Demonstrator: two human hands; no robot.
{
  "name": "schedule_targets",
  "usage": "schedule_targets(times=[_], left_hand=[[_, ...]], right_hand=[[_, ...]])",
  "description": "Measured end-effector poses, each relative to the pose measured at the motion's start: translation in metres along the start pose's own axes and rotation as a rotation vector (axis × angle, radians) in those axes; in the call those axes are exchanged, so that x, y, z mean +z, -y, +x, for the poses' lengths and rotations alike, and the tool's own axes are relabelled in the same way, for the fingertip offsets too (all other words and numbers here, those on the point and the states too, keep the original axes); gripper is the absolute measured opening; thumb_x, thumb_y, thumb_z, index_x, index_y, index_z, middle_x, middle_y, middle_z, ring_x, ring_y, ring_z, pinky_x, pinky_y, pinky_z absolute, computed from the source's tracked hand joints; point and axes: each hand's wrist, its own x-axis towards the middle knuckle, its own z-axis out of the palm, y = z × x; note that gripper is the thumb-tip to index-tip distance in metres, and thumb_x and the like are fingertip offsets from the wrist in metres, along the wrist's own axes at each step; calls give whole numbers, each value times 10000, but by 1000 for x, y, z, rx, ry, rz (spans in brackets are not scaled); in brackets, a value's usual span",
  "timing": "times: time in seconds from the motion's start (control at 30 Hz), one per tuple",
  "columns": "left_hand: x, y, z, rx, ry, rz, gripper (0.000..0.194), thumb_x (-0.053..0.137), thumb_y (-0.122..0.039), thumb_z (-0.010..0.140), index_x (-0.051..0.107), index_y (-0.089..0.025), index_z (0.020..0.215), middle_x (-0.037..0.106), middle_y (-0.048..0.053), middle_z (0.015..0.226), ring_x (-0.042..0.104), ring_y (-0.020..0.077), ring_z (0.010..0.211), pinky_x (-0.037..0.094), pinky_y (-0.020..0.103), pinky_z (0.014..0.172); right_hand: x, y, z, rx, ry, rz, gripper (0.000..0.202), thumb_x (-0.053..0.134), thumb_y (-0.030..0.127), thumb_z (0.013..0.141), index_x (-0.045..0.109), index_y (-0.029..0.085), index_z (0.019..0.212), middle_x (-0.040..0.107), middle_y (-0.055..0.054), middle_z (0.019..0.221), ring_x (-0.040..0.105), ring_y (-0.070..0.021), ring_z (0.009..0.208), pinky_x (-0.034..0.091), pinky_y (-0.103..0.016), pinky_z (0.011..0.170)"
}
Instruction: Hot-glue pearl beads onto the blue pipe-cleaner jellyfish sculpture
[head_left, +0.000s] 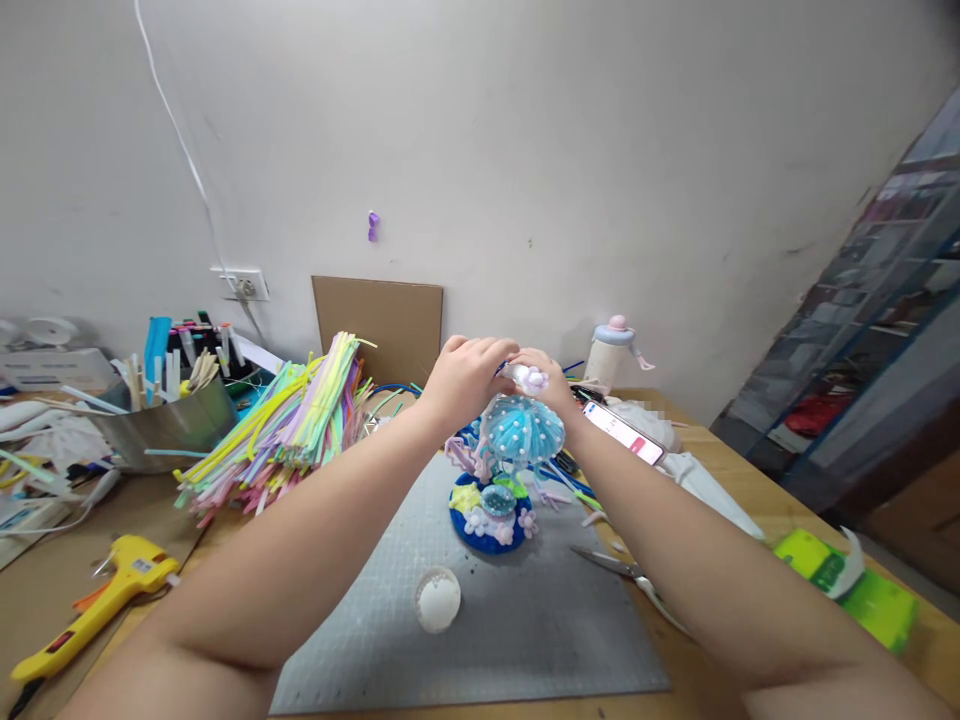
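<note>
A fuzzy pipe-cleaner ornament (491, 540) stands on the grey cutting mat, with a round dark-blue base, pale flowers, a yellow star shape and a small blue shell-like piece. Above the base rises a light-blue jellyfish cap (523, 430) dotted with white beads. At its top, my left hand (474, 375) is closed, fingers curled over the upper part. My right hand (551, 385) is closed from the other side, partly hidden behind the cap. Between them shows a lilac flower (534, 380). The exact contact of the fingertips is hidden.
A small tub of white beads (437, 600) sits on the cutting mat (360, 640). Scissors (626, 568) and a phone (624, 432) lie right. Left are a bundle of pipe cleaners (300, 420) and a yellow glue gun (105, 600). A bottle (609, 355) stands behind.
</note>
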Motion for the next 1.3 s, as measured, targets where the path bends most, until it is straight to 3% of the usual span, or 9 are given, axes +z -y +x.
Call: schedule_targets(times=[0.1, 0.43, 0.73, 1.03, 1.3], left_hand=[[0, 0, 1, 47, 29, 40, 117, 534, -283, 865, 591, -194, 916, 692, 25, 917, 610, 191, 888, 323, 335, 811], [-2, 3, 9, 96, 115, -75, 139, 536, -159, 821, 580, -155, 953, 682, 66, 925, 617, 201, 855, 394, 306, 720], [0, 6, 11, 119, 100, -45, 111, 496, -130, 807, 577, -153, 880, 665, 69, 830, 604, 195, 758, 407, 300, 664], [4, 6, 9, 127, 93, -18, 134, 449, -101, 812, 568, -151, 848, 652, 81, 827, 595, 207, 789, 421, 321, 720], [3, 7, 8, 143, 99, -29, 169, 438, -98, 810, 566, -153, 907, 663, 87, 890, 603, 211, 853, 437, 337, 771]], right_hand=[[1, -1, 1, 2, 2, 17, 275, 675, 510, 689, 681, 266, 814, 697, -59, 934, 581, -298, 993, 375, -466, 928], [-2, 8, 3, 11, 24, 90, 263, 700, 499, 673, 702, 251, 758, 673, -69, 986, 554, -313, 1053, 384, -462, 931], [-4, 11, 8, -12, 59, 181, 272, 727, 505, 633, 691, 238, 671, 691, -70, 902, 572, -300, 1050, 413, -429, 930], [-3, 15, 10, -29, 83, 212, 222, 735, 421, 619, 628, 232, 570, 695, -40, 832, 594, -273, 977, 434, -413, 903], [1, 8, 7, -1, 65, 192, 205, 740, 423, 616, 640, 244, 600, 699, -43, 967, 507, -313, 1173, 336, -479, 1010]])
